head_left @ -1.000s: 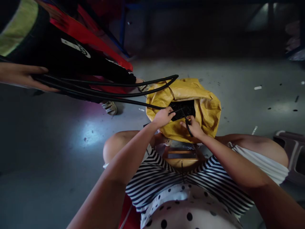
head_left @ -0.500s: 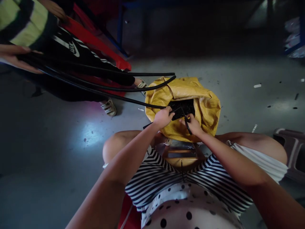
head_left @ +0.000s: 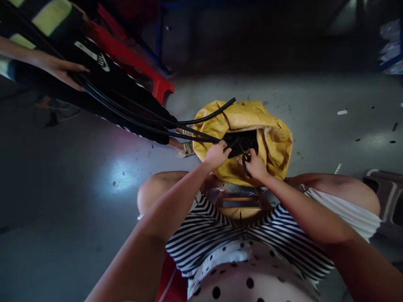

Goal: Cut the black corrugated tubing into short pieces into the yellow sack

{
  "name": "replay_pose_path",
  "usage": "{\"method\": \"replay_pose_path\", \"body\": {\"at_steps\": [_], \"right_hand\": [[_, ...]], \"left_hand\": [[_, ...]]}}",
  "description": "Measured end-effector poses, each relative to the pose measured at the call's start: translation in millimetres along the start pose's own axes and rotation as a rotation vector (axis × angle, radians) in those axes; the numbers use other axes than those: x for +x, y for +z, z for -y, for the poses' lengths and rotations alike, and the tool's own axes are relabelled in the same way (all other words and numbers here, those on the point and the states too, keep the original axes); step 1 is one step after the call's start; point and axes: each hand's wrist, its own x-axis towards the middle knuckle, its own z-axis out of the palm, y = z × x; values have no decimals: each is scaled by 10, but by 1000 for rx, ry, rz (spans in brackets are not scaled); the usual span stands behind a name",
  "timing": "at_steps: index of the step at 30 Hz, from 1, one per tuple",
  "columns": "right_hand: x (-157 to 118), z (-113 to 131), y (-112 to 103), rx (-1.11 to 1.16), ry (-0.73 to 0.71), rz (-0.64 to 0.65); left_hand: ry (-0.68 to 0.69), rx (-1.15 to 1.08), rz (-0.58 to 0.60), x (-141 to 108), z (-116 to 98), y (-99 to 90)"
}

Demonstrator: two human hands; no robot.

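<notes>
A yellow sack [head_left: 270, 138] stands open on the floor between my knees, with black pieces inside [head_left: 241, 142]. My left hand [head_left: 215, 154] is closed on the end of a long black tube [head_left: 141, 123] at the sack's mouth. My right hand [head_left: 255, 164] grips a short curved black piece [head_left: 244, 164] at the sack's near rim. Several long black tubes run from the sack up to the left, where another person's hand [head_left: 59, 69] holds them.
The other person sits at the upper left on a red stool [head_left: 138, 63], a sandalled foot [head_left: 185, 149] beside the sack. A low brown stool [head_left: 385, 197] stands at the right. Small scraps [head_left: 341, 112] lie on the grey concrete floor.
The other person's hand has lifted the far ends of the tubes higher and their leg has swung toward the sack. My hands have stayed at the sack's mouth.
</notes>
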Motion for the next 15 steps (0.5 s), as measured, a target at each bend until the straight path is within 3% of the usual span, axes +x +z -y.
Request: {"method": "replay_pose_path", "body": {"at_steps": [9,15], "right_hand": [[39,-65,18,-52,-7,-10],[88,-73,2,274,46,117]], "left_hand": [[31,-68,8,-8,-6,32],[25,-62,7,-2,36,72]]}}
